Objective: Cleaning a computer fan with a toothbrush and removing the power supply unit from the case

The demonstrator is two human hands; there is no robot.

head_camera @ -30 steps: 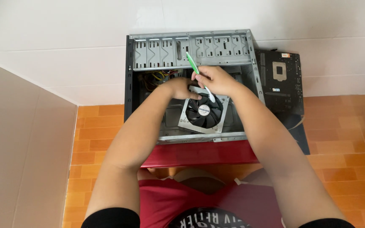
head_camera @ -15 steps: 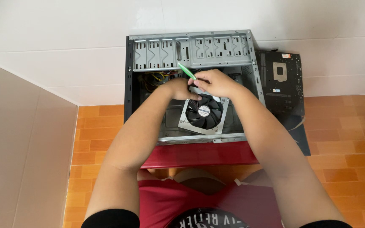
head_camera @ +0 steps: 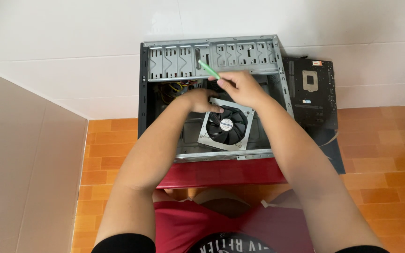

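I am leaning over the big open computer case (head_camera: 165, 117), my left hand (head_camera: 201, 100) is resting flat on the far left corner of the fan box (head_camera: 226, 124), and my right hand (head_camera: 240, 86), just right of it, is pinching a green screwdriver (head_camera: 208, 69) pointing far and left.

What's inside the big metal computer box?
Inside the open grey metal computer case sits a silver power unit with a black round fan and coloured wires. Both hands cover what lies beneath.
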